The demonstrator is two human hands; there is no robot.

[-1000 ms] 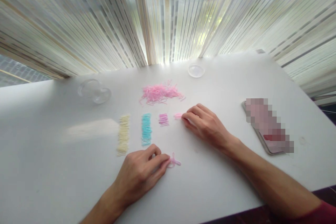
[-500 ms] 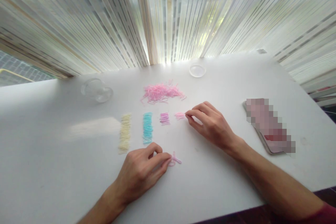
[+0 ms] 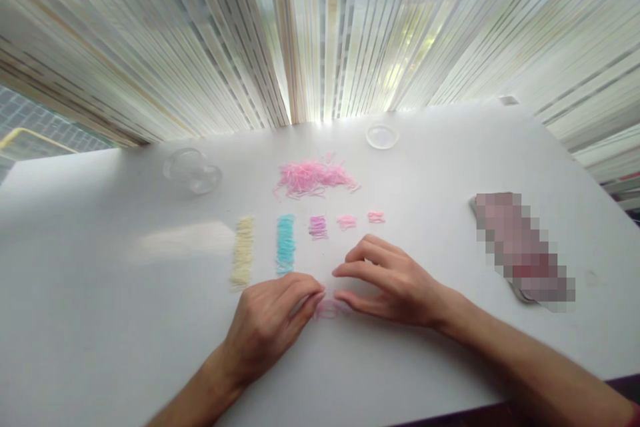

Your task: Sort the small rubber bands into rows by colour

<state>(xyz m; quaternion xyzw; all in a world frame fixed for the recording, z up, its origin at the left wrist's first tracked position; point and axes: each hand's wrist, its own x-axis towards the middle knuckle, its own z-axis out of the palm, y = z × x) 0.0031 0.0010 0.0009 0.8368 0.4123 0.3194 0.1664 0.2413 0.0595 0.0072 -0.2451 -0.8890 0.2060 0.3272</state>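
Note:
My left hand (image 3: 277,310) is closed in a pinch, with a few pale pink rubber bands (image 3: 329,309) at its fingertips; how many it grips is hidden. Just to the right, my right hand (image 3: 387,283) holds nothing, its thumb and fingers apart over the edge of these bands. Beyond the hands lie rows of small rubber bands: yellow bands (image 3: 243,252), blue bands (image 3: 285,244), purple bands (image 3: 318,227), light pink bands (image 3: 347,222) and a short group of coral-pink bands (image 3: 376,217). Behind these rows is a loose heap of pink rubber bands (image 3: 315,178).
A clear plastic container (image 3: 190,170) is at the back left of the white table (image 3: 100,320). A round clear lid (image 3: 383,137) lies at the back. On the right lies a blurred-out phone (image 3: 520,247). Vertical blinds (image 3: 320,33) hang along the table's far edge.
My right hand has moved from the light pink row down and left toward my left hand, and its fingers have opened. The coral-pink group it covered now shows. My left hand stays pinched.

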